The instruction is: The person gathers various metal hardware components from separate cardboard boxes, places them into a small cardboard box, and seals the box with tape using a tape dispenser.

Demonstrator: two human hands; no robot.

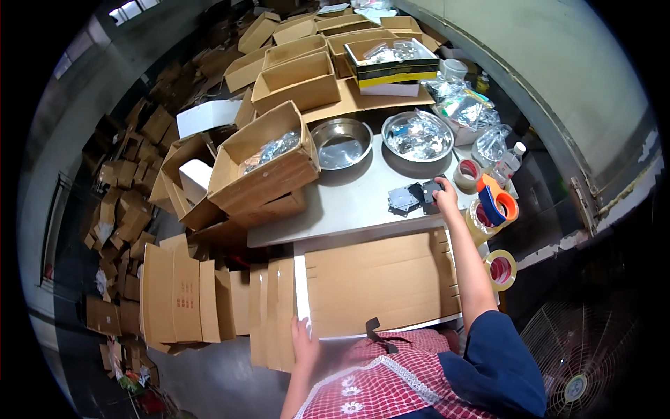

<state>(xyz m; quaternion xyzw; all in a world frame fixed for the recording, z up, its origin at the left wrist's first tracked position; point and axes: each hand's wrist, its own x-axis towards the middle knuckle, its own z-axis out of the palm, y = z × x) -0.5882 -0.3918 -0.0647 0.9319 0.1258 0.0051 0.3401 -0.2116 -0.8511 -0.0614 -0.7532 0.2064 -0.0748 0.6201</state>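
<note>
My right hand (445, 195) reaches to the far right of the white table (335, 202), its fingers closed on a dark square plate (433, 187). Beside that plate lie grey metal-looking plates (405, 198) with small tabs at their edges; their exact kind is unclear. At the near left corner of the work surface, my left hand (304, 341) rests against the white edge, fingers stretched out and nothing in them. Between my arms lies a flat brown cardboard sheet (380, 283) with slits along its sides.
Behind stand a steel bowl (342, 145), another bowl (419, 155) of small bagged parts, and a carton (262, 174) with bagged parts. Tape rolls (501, 271), an orange-and-blue tape dispenser (497, 202) and a bottle (508, 164) line the right. Folded cartons (178, 293) stand left; a fan (576, 384) is lower right.
</note>
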